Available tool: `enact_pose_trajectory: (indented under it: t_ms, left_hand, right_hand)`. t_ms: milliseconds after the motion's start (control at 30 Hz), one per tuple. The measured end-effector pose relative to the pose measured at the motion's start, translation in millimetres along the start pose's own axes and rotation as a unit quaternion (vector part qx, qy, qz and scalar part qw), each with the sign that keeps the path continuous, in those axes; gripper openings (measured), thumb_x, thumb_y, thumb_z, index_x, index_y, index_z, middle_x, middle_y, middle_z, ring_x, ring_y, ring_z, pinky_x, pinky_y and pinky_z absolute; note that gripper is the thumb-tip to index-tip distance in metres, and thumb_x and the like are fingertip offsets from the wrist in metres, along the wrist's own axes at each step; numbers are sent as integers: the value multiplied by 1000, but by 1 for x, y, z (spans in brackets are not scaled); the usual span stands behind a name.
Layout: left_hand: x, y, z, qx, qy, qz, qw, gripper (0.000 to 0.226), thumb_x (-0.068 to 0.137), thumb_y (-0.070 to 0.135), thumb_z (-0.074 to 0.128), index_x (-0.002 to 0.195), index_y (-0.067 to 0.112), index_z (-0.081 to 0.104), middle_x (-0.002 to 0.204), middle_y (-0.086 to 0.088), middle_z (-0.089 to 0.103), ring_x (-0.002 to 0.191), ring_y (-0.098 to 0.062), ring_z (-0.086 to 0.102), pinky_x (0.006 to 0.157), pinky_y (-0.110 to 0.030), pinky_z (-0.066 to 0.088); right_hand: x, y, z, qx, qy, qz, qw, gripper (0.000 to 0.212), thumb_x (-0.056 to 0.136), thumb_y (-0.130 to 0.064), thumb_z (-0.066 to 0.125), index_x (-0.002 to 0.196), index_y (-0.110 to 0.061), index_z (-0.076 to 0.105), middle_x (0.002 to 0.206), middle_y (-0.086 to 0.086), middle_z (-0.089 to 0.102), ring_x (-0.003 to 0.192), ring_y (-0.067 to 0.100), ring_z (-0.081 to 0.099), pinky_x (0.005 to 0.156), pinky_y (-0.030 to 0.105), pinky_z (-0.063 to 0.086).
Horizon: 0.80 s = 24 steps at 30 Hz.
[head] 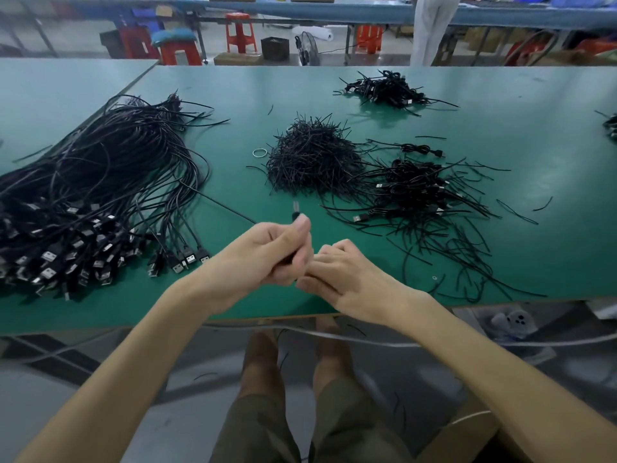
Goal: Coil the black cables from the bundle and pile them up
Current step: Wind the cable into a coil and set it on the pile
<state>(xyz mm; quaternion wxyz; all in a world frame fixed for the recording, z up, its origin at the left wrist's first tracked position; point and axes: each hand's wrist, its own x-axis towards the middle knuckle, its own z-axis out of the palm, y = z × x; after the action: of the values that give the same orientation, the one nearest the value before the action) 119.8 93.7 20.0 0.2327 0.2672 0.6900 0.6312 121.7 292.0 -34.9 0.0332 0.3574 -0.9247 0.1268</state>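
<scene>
My left hand point(278, 252) grips a black cable point(295, 212) above the near table edge; its metal plug sticks up past my thumb and one strand trails left toward the bundle. My right hand point(337, 275) is pressed against the left, fingers curled at the same cable, mostly hidden. The big bundle of loose black USB cables point(100, 195) fills the table's left side. A pile of coiled cables point(414, 192) lies to the right, with a second pile point(387, 88) farther back.
A heap of short black twist ties point(310, 158) sits mid-table on the green table point(233, 95), with a rubber band point(259, 152) beside it. Stray ties scatter near the right front edge. Red stools and a standing person point(430, 28) are behind the table.
</scene>
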Motion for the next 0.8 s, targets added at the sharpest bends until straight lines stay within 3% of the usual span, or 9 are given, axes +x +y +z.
enact_pose_trajectory:
  t_ms: [100, 200, 233, 333, 400, 467, 533, 633, 800]
  left_hand:
    - [-8, 2, 0, 135, -66, -25, 988, 57, 105, 52, 35, 66, 18, 59, 50, 3, 45, 48, -15, 35, 52, -20, 32]
    - [-12, -1, 4, 201, -75, -24, 976, 57, 104, 53, 37, 65, 18, 59, 46, 6, 44, 42, -11, 34, 48, -19, 33]
    - [-12, -4, 5, 208, -61, -17, 976, 57, 103, 53, 38, 64, 17, 59, 45, 7, 42, 42, -11, 33, 47, -20, 32]
    - [-4, -12, 7, 173, 4, -2, 985, 54, 102, 47, 38, 67, 13, 59, 47, 9, 40, 44, -8, 32, 49, -20, 31]
    - [1, -18, 5, 157, 21, -6, 987, 48, 105, 35, 41, 73, 6, 61, 51, 8, 44, 49, -7, 36, 55, -19, 34]
    - [7, -25, 2, 232, 15, -23, 972, 37, 108, 23, 46, 81, 7, 66, 60, 4, 55, 56, -9, 45, 61, -23, 39]
    - [10, -32, -2, 311, 32, -41, 949, 31, 106, 20, 52, 79, 23, 68, 68, 9, 63, 64, -12, 54, 68, -31, 45]
    - [11, -41, -8, 334, 108, -23, 936, 31, 105, 25, 54, 76, 29, 66, 76, 6, 69, 72, -17, 61, 73, -31, 47]
    - [8, -59, -18, 379, 120, -39, 917, 25, 104, 40, 51, 83, 32, 63, 64, -3, 57, 51, -11, 39, 53, -24, 35]
  right_hand:
    - [1, 1, -1, -72, -8, -31, 997, 41, 104, -36, 32, 103, -16, 67, 98, -2, 65, 97, 20, 57, 89, 34, 40]
    - [2, 3, -5, -51, 109, -26, 992, 35, 94, -18, 39, 67, -9, 59, 64, 6, 58, 61, 27, 58, 56, 36, 47]
    - [3, 6, -6, -42, 134, -7, 990, 36, 94, -19, 39, 63, -9, 55, 59, 6, 54, 55, 26, 55, 53, 35, 45]
    - [4, 8, 0, 31, 136, 88, 986, 45, 101, -37, 36, 69, -10, 52, 61, 4, 55, 57, 31, 51, 64, 38, 45]
    - [7, 10, 7, 159, 130, 167, 964, 44, 104, -39, 43, 70, -12, 54, 65, 5, 61, 61, 29, 53, 62, 41, 44]
    - [13, 5, 9, 238, 152, 188, 941, 46, 105, -34, 51, 66, -10, 58, 62, 7, 63, 60, 30, 52, 59, 44, 42]
    - [22, -3, 8, 284, 173, 198, 922, 56, 105, -41, 52, 62, -5, 60, 57, 7, 64, 56, 28, 50, 57, 41, 41]
    - [27, -7, 5, 257, 196, 200, 925, 58, 105, -44, 51, 59, -8, 55, 50, 0, 52, 50, 16, 38, 50, 34, 31]
    - [29, -15, 2, 242, 193, 192, 931, 56, 106, -45, 48, 56, -19, 47, 51, -6, 47, 50, 14, 40, 54, 34, 33]
